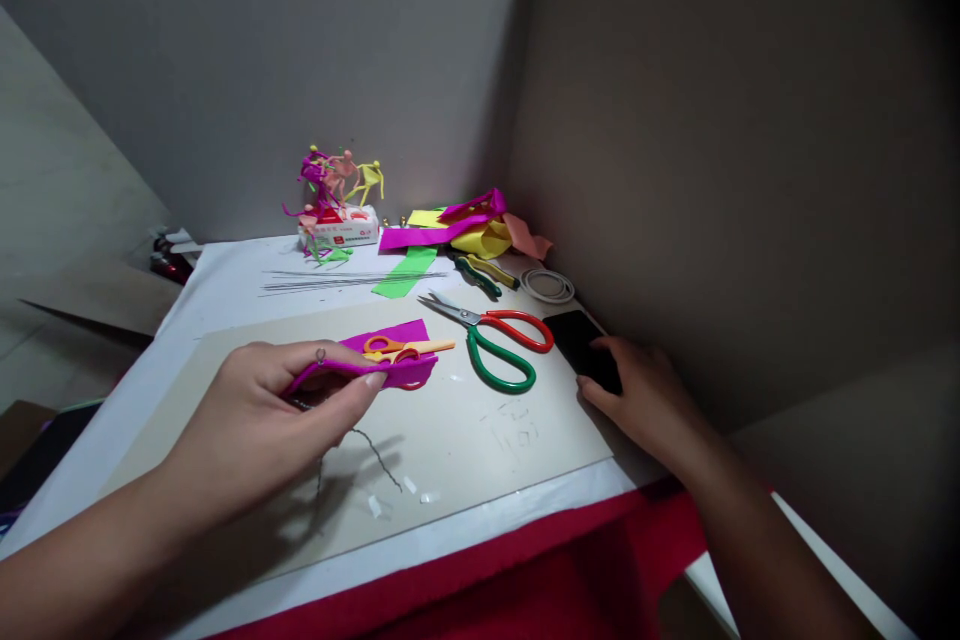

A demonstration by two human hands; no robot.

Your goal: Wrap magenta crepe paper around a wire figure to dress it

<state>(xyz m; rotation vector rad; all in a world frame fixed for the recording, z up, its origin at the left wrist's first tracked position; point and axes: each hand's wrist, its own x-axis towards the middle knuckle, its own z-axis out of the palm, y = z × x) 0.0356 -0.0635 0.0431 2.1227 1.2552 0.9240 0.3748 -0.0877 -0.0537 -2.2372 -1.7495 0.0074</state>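
Closest in, a red cloth hung over the front edge of the table, and a white cloth covered the tabletop. On it lay a beige cutting mat, dotted with small white scraps. The left hand, wearing a ring, was nearly closed, with the thumb and fingers pinching a narrow magenta strip above the mat. A thin dark wire curved across the mat beneath that hand; whether it joined the strip was hidden. Just beyond the fingertips, small orange-handled scissors lay on a wider magenta paper piece, apart from the palm.

The right hand was held low and loosely open, its fingers resting on a black smartphone at the far right of the mat. Large scissors with red and green handles lay open-bladed between the two hands, nearer the right.

Farther back were a coil of white cable, green-handled pliers, a bright green paper strip and a bundle of straight wires. Beyond these, magenta, yellow and pink paper pieces were heaped in the corner. Wire-and-paper figures stood on a white box against the grey wall.
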